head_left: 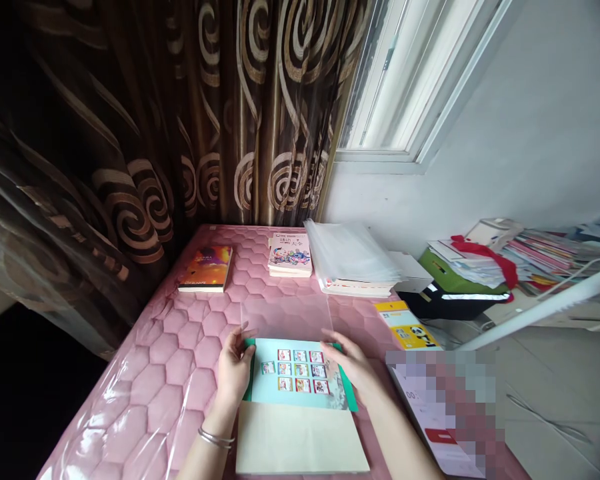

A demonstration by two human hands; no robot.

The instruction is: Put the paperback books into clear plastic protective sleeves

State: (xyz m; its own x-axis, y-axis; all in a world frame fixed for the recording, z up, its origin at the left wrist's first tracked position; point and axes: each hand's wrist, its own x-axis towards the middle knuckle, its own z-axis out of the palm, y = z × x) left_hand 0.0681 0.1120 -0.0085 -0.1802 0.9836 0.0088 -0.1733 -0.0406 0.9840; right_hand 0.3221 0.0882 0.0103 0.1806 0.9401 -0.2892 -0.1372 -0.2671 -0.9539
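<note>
An open book (pixel 300 440) lies on the pink padded surface in front of me. Its turned-back cover (pixel 265 390) is pale blue inside, with small pictures of books and green strips along both sides. A clear plastic sheet (pixel 285 313) extends beyond the cover's far edge. At the cover's upper left corner, my left hand (pixel 235 367) pinches the edge, thumb on top. My right hand (pixel 353 367) grips the upper right side, fingers over the edge. Whether each hand also holds the plastic is hard to tell.
An orange book (pixel 206 269) and a small stack of books (pixel 290 257) lie farther back. Clear plastic covers (pixel 353 250) rest on more books. To the right are a yellow panda packet (pixel 407 327), a partly blurred phone (pixel 430 413) and a white pole (pixel 540 307).
</note>
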